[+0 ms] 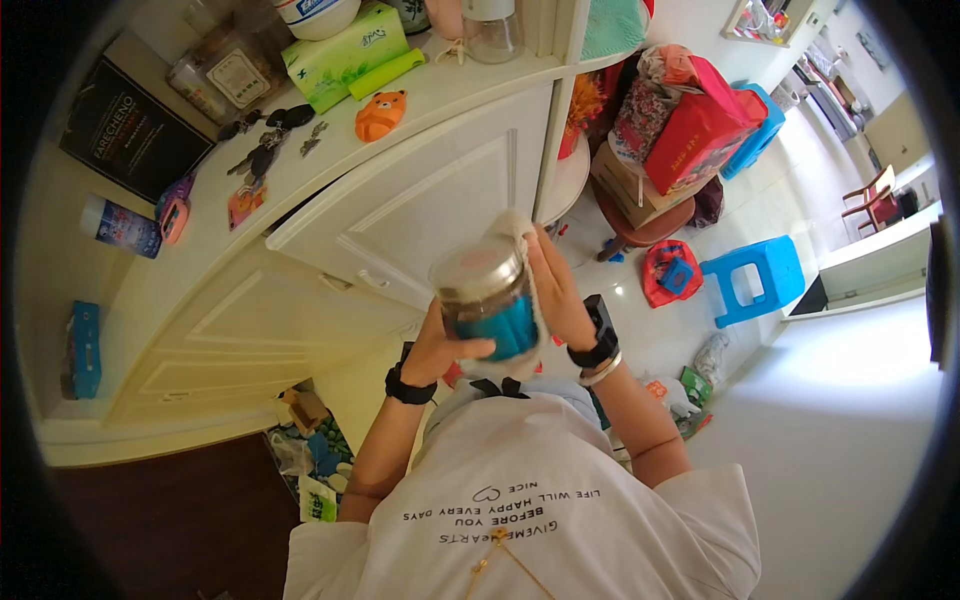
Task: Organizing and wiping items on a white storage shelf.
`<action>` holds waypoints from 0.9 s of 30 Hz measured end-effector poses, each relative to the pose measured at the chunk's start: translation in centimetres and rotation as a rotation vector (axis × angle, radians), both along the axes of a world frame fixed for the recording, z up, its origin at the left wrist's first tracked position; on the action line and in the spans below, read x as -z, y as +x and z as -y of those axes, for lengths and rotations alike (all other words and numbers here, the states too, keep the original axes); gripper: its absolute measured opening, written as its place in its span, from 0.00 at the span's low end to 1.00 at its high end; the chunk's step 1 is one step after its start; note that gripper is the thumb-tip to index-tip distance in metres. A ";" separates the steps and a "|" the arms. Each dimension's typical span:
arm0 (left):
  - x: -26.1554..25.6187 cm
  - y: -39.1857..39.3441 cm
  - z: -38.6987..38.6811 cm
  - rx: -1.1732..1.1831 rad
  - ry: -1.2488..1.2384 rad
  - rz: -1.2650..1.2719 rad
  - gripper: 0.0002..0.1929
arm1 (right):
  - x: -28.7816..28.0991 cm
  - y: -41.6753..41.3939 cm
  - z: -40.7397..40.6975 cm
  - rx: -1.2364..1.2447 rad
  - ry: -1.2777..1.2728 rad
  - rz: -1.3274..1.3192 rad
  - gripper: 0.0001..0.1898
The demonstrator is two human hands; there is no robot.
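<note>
In front of my torso, my left hand (pixel 442 349) holds a clear jar (pixel 491 307) with a silver metal lid and something blue in or on its lower part. My right hand (pixel 555 289) presses a whitish cloth (pixel 525 352) against the jar's other side. The cloth runs from the lid's edge down under the jar. The jar is somewhat blurred and tilted, so its contents cannot be told. Both wrists wear black bands.
A white curved cabinet (pixel 450 172) stands ahead, bearing keys (pixel 262 150), an orange bear-shaped item (pixel 380 116), a green tissue pack (pixel 345 56) and a glass bottle (pixel 492 34). To the right are a blue plastic stool (pixel 780 274), a red bag (pixel 694 139) and a wooden stool (pixel 645 232).
</note>
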State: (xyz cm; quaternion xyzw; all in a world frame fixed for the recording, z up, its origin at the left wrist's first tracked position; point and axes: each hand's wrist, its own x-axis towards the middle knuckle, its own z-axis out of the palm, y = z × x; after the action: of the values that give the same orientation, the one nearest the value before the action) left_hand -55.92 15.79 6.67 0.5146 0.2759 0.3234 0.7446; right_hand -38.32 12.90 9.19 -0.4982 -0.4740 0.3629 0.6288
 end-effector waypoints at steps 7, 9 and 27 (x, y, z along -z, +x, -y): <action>-1.8 0.6 1.3 0.270 0.052 0.024 0.57 | 1.3 1.4 -0.7 -0.412 -0.195 -0.118 0.23; -1.5 0.9 1.2 0.274 0.062 0.058 0.56 | 1.5 1.3 -0.5 -0.431 -0.216 -0.127 0.25; 0.6 2.6 0.9 -0.052 0.469 -0.154 0.48 | -2.3 0.7 0.2 -0.230 -0.163 0.777 0.42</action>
State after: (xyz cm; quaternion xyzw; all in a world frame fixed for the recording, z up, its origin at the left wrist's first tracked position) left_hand -53.34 14.89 6.09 0.6891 0.2623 0.3574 0.5733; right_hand -37.59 12.75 11.47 -0.5900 -0.6985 0.2522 0.3168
